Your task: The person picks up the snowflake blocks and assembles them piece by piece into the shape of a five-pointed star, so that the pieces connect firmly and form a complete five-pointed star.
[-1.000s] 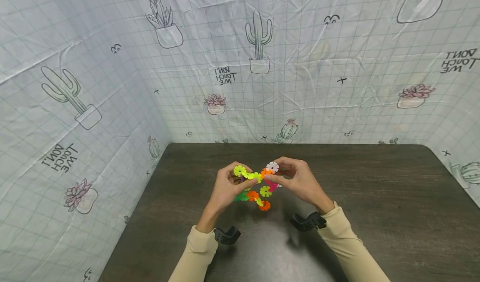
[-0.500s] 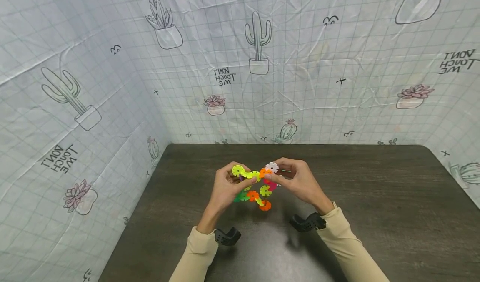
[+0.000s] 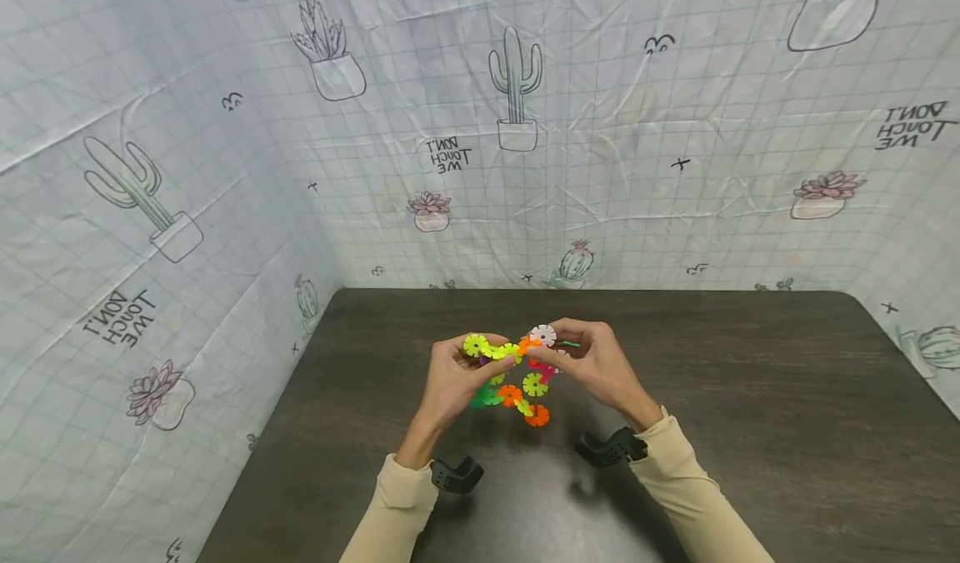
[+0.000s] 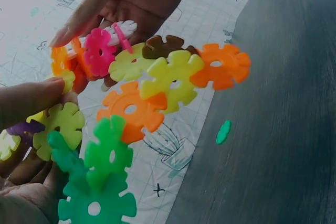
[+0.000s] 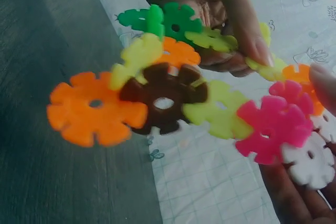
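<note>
Both hands hold one linked loop of plastic snowflake discs (image 3: 510,395) up over the table. The left hand (image 3: 448,378) pinches a yellow disc (image 5: 268,70) of it between thumb and fingers. Close beside, the right hand (image 3: 606,365) pinches the adjoining orange disc (image 4: 59,60), and the two thumbs nearly meet. From there pink discs (image 5: 268,116), a brown disc (image 5: 149,90) and an orange disc (image 5: 73,108) hang on one side. Green discs (image 4: 113,203) hang below the left hand. White discs (image 3: 542,335) stick out by the right fingers, which partly hide them.
A loose green disc (image 4: 223,132) lies on the dark wooden table (image 3: 750,396). Behind and to the sides hangs a white cloth (image 3: 615,171) printed with cacti. Black wrist mounts (image 3: 457,475) sit at both cuffs.
The lower part of the disc loop has swung slightly right and down. A bit of green now shows in the gap of the right hand. Both hands keep their grip.
</note>
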Available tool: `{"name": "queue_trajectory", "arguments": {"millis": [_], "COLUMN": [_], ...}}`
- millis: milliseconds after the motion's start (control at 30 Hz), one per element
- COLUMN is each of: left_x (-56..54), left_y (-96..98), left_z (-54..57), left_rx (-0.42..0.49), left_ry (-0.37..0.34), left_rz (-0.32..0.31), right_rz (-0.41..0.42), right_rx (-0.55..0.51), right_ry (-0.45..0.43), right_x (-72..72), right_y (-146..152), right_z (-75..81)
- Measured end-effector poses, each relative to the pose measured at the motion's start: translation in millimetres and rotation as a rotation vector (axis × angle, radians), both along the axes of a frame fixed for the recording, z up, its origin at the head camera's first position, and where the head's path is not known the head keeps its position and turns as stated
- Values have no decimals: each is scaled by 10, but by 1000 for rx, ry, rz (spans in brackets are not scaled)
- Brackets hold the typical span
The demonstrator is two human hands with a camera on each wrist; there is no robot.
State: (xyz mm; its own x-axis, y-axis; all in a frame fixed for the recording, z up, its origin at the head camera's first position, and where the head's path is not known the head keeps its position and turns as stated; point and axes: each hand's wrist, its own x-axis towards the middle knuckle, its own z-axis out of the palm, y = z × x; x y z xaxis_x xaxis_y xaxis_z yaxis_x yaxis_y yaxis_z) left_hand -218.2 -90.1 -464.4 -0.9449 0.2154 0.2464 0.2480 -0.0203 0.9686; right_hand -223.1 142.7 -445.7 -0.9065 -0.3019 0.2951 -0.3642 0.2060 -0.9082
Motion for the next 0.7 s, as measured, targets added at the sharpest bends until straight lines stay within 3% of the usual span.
{"name": "queue_trajectory", "arguments": {"millis": [433,700], "left_x": [1,-18], "left_y": [13,-6], "left_z": [-12,1], "left_rx": [7,-9], "left_ry": [8,3], "left_rz": [-20,13], "right_rz": [-13,-87], "right_rx": [79,95], "right_ry": [18,73], "right_x": [3,-41], "right_y": [22,128], "right_z": [27,16]}}
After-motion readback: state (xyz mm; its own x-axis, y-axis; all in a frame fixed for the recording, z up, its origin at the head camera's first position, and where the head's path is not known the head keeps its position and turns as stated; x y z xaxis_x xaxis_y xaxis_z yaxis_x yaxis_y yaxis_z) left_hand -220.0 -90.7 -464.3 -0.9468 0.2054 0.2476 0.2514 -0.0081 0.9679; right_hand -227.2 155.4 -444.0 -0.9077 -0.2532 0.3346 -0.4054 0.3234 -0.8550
